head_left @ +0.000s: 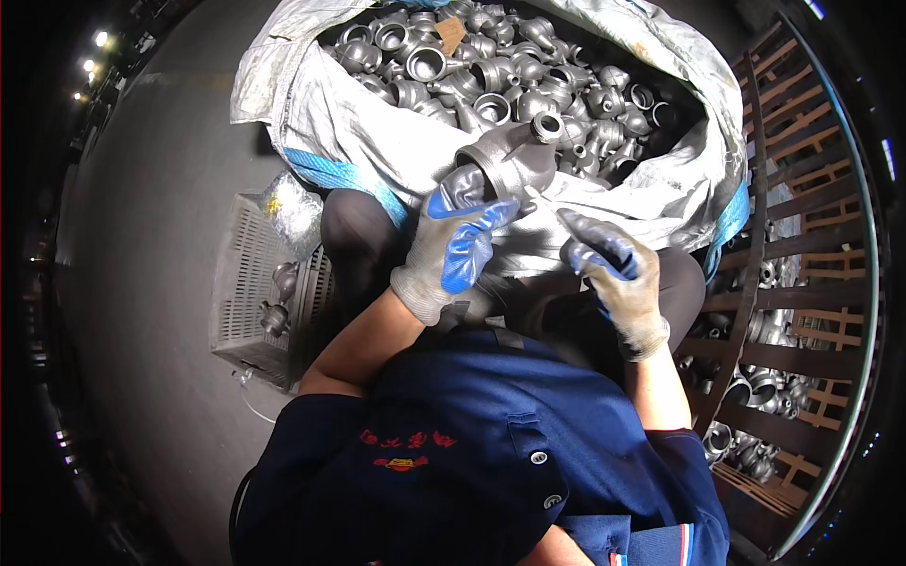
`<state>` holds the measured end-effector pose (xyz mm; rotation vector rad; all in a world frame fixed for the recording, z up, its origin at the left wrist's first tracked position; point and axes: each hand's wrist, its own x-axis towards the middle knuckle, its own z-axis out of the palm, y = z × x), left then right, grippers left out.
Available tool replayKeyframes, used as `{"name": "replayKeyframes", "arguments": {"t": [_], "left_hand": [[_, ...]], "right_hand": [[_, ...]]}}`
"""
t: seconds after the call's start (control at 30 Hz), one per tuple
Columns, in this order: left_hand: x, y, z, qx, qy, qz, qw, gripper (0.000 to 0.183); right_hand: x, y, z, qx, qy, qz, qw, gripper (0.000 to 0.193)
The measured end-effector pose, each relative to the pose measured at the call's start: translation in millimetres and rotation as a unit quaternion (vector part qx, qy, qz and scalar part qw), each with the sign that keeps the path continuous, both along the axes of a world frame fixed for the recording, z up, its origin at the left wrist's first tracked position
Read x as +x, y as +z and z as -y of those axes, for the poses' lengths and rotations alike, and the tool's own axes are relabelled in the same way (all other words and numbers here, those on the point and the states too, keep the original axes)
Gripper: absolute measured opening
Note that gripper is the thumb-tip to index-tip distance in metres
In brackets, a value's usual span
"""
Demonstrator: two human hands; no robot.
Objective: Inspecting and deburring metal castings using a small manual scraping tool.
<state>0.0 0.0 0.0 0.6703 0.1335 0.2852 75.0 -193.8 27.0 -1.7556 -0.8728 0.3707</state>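
Observation:
My left hand (451, 247), in a grey glove with blue coating, grips a large grey metal pipe fitting (519, 162). Its wide round mouth faces me, some fingers reach into that opening, and a narrower threaded neck points up and away. To the right, my right hand (615, 269) is gloved alike and stands apart from the fitting. Its index finger points toward the fitting while the other fingers curl in. A bright streak lies between that fingertip and the fitting; whether it is a thin tool or glare I cannot make out.
Ahead, a big white woven sack (330, 104) with blue straps holds many similar grey castings (528, 71) and a cardboard scrap (450, 35). A grey plastic crate (247, 274) with a few castings and a clear bag (291, 212) stands left. A slatted metal cage (802, 297) with castings is right.

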Motion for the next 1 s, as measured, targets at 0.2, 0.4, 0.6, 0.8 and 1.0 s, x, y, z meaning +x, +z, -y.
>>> {"name": "replayKeyframes", "arguments": {"t": [0.2,0.4,0.6,0.8,1.0], "left_hand": [[7,-2,8,0.052,0.071,-0.127,0.988,0.017],[2,-8,12,0.081,0.005,-0.022,0.996,0.031],[2,-14,13,0.096,0.041,-0.024,0.994,0.025],[6,-17,13,0.13,0.086,-0.083,0.984,0.013],[5,-24,11,0.055,0.019,-0.039,0.998,0.02]], "right_hand": [[2,11,-1,0.146,-0.058,-0.176,0.972,0.04],[3,21,-3,0.114,-0.144,-0.181,0.966,0.035],[3,23,-16,0.123,-0.137,-0.17,0.968,0.039],[-3,19,-25,0.091,-0.025,-0.114,0.989,0.047],[4,11,-31,0.024,-0.073,0.127,0.989,0.044]]}}
